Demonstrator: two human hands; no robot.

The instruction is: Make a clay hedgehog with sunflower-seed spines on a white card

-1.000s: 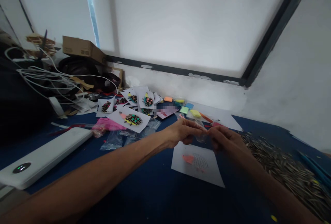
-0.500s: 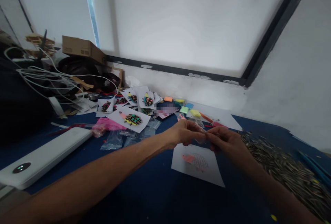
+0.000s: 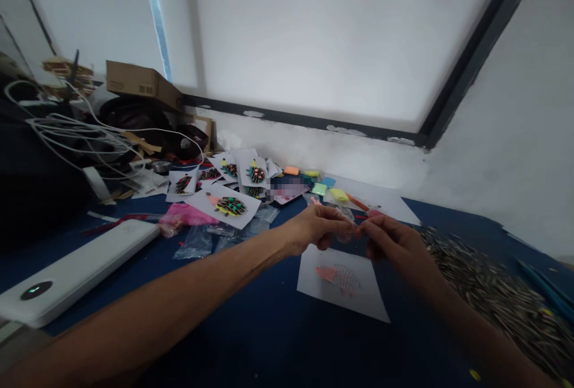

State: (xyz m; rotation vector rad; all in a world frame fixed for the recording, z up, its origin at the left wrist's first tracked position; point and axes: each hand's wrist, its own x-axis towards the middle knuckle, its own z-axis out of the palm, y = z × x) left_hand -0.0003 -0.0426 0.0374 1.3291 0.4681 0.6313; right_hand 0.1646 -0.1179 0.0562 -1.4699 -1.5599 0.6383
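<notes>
My left hand [image 3: 319, 226] is closed in a pinch on a small clear plastic bag [image 3: 344, 234], crumpled around my fingertips. Close beside it, my right hand [image 3: 395, 243] has thumb and fingers pressed together at the bag's edge. A pinkish bit seems to show at its fingertips, too small and blurred to name. Under both hands lies a white card [image 3: 314, 289] with a printed hedgehog outline [image 3: 347, 280]. The hedgehog's face is covered in flat pink clay, while its lined body is bare.
Seeds or sticks form a dark heap [image 3: 488, 292] at right. Behind my hands lie a yellow clay packet [image 3: 339, 195] and a green one [image 3: 319, 189]. Finished hedgehog cards [image 3: 231, 205], a pink bag [image 3: 186, 219] and a white power bank [image 3: 85, 268] are at left.
My right hand has shifted slightly right, so the fingertips of both hands are a little farther apart. The left hand still holds the clear bag, and the card stays in place.
</notes>
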